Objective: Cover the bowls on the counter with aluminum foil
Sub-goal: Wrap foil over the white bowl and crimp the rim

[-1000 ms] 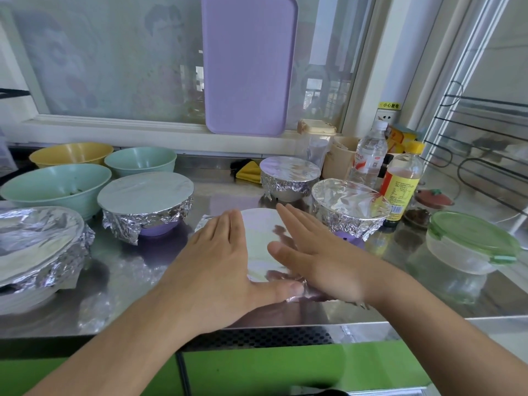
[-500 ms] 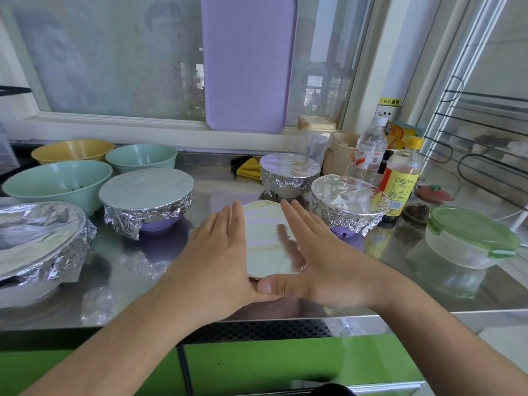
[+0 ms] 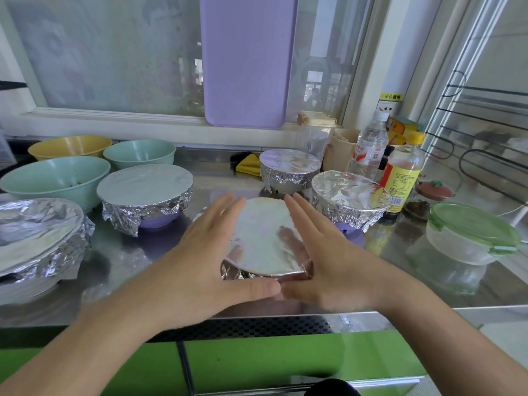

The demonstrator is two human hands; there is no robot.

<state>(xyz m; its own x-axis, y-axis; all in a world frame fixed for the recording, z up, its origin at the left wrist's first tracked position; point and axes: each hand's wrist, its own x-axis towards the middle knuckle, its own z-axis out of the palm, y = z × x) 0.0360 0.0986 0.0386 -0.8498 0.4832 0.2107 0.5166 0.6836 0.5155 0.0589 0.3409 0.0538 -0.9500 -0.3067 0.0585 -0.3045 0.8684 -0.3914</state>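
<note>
1. Foil-wrapped bowl is sitting at the far left of the steel counter, already covered.
2. Behind it, three bowls are standing uncovered: a large green bowl, a yellow bowl and a smaller green bowl.
3. A covered purple bowl is standing just right of those, foil skirt crimped down its wall.
4. Left hand is lying against the left flank of the centre bowl, fingers straight and together, thumb reaching along the near rim.
5. That bowl is sitting between the two hands, near the counter's front edge; its foil top is lying flat, with loose crumples showing at the near side.
6. Right hand is mirroring on the right flank, fingers straight, thumb tip meeting the left thumb.
7. Judgement: both hands are equally near; the coming move looks like pressing the skirt inward and down around the rim.
8. Two more covered bowls are standing behind and to the right.
</note>
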